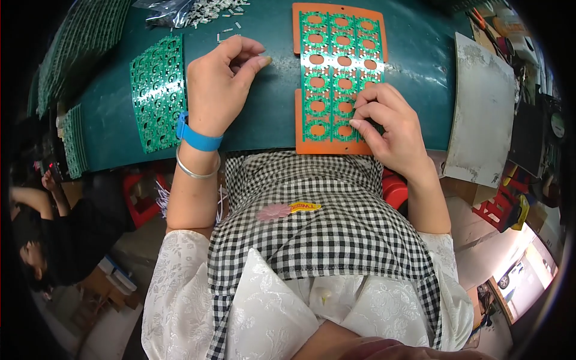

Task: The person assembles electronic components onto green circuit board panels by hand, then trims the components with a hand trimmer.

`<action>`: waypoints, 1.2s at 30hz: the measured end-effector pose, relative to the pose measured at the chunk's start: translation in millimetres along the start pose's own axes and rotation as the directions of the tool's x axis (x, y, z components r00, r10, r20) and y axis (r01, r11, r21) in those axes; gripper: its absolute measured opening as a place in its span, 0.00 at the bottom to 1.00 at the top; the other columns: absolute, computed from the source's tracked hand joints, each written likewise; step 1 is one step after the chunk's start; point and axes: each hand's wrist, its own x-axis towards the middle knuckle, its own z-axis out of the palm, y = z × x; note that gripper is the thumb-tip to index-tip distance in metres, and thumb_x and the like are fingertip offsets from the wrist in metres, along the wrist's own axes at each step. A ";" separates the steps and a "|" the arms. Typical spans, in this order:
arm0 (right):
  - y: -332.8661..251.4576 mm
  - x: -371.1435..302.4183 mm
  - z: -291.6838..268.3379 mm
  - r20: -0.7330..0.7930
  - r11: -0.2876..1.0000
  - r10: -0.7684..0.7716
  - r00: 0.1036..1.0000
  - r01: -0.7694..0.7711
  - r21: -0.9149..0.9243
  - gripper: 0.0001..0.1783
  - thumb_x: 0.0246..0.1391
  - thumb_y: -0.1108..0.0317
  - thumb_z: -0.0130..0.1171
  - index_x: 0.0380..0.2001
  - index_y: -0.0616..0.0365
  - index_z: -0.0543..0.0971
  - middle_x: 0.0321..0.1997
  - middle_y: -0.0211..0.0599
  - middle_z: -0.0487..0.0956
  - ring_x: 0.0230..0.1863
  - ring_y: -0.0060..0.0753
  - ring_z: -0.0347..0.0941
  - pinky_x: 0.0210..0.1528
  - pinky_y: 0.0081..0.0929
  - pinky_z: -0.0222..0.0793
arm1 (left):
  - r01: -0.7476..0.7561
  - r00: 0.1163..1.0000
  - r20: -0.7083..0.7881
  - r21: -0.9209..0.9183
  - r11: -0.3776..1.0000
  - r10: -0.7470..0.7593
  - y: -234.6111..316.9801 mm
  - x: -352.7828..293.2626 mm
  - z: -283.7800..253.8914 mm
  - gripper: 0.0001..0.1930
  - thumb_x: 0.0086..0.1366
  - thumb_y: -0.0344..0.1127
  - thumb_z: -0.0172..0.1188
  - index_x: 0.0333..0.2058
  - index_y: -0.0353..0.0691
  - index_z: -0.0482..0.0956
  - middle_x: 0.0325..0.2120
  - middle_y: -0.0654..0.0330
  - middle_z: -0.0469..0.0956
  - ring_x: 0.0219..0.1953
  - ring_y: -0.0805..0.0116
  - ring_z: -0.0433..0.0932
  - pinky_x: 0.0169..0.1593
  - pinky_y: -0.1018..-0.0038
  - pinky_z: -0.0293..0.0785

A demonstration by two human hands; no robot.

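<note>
A green circuit board panel with rows of oval openings lies on an orange fixture plate right of the middle of the table. My right hand is over the panel's lower right part, thumb and forefinger pinched close to its surface; anything between them is too small to make out. My left hand hovers left of the panel, fingers curled and thumb near the forefinger; what it holds, if anything, cannot be seen. Above it lies a pile of small white parts, with a few loose ones nearby.
A second green board panel lies left of my left forearm. More boards stand stacked at the far left. A clear plastic bag is beside the pile. A grey-white board borders the right side. Another person is at the left.
</note>
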 end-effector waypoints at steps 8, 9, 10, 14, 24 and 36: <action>0.0 3.9 1.0 0.027 0.994 -0.070 0.997 0.072 -0.078 0.09 0.38 0.79 0.65 0.24 0.62 0.74 0.33 0.35 0.73 0.34 0.39 0.72 0.33 0.31 0.70 | -0.037 0.998 0.051 -0.144 0.989 0.045 12.7 -9.1 4.2 0.06 0.55 0.26 0.63 0.34 0.37 0.81 0.25 0.59 0.82 0.26 0.73 0.81 0.32 0.79 0.75; -0.9 4.2 1.7 0.026 0.993 -0.078 0.997 0.080 -0.084 0.09 0.38 0.79 0.65 0.24 0.62 0.74 0.33 0.35 0.74 0.34 0.39 0.73 0.33 0.32 0.71 | -0.036 0.998 0.051 -0.144 0.989 0.043 14.8 -10.5 5.1 0.06 0.55 0.26 0.63 0.34 0.37 0.81 0.25 0.59 0.82 0.26 0.73 0.81 0.32 0.79 0.75; -1.4 4.4 2.2 0.025 0.992 -0.086 0.996 0.088 -0.090 0.10 0.38 0.79 0.65 0.24 0.62 0.73 0.33 0.36 0.74 0.34 0.40 0.73 0.32 0.32 0.71 | -0.042 0.997 0.061 -0.156 0.987 0.052 17.4 -11.9 5.8 0.06 0.56 0.26 0.63 0.34 0.37 0.81 0.26 0.59 0.82 0.27 0.73 0.81 0.32 0.79 0.75; -0.2 2.9 4.6 -0.008 0.992 -0.078 0.997 0.077 -0.095 0.10 0.37 0.79 0.65 0.24 0.62 0.73 0.33 0.35 0.74 0.34 0.40 0.74 0.32 0.32 0.72 | -0.063 0.992 0.095 -0.188 0.980 0.081 28.6 -16.1 8.2 0.08 0.55 0.23 0.62 0.36 0.36 0.81 0.27 0.58 0.83 0.29 0.71 0.82 0.34 0.78 0.77; -6.2 13.0 -6.8 0.033 0.995 -0.104 0.994 0.104 -0.007 0.12 0.37 0.74 0.69 0.26 0.62 0.76 0.34 0.34 0.74 0.33 0.35 0.74 0.32 0.28 0.72 | -0.059 0.986 0.128 -0.351 0.935 0.110 43.0 -23.5 19.0 0.11 0.56 0.21 0.62 0.39 0.33 0.79 0.30 0.57 0.82 0.34 0.71 0.82 0.39 0.78 0.77; 1.1 38.1 -24.1 -0.104 0.936 0.091 0.990 -0.049 0.348 0.03 0.48 0.77 0.61 0.26 0.64 0.76 0.34 0.33 0.76 0.33 0.22 0.72 0.35 0.18 0.68 | -0.200 0.973 0.072 -0.199 0.959 0.218 37.1 -17.1 19.4 0.12 0.55 0.25 0.65 0.39 0.36 0.78 0.30 0.57 0.81 0.33 0.65 0.81 0.38 0.75 0.76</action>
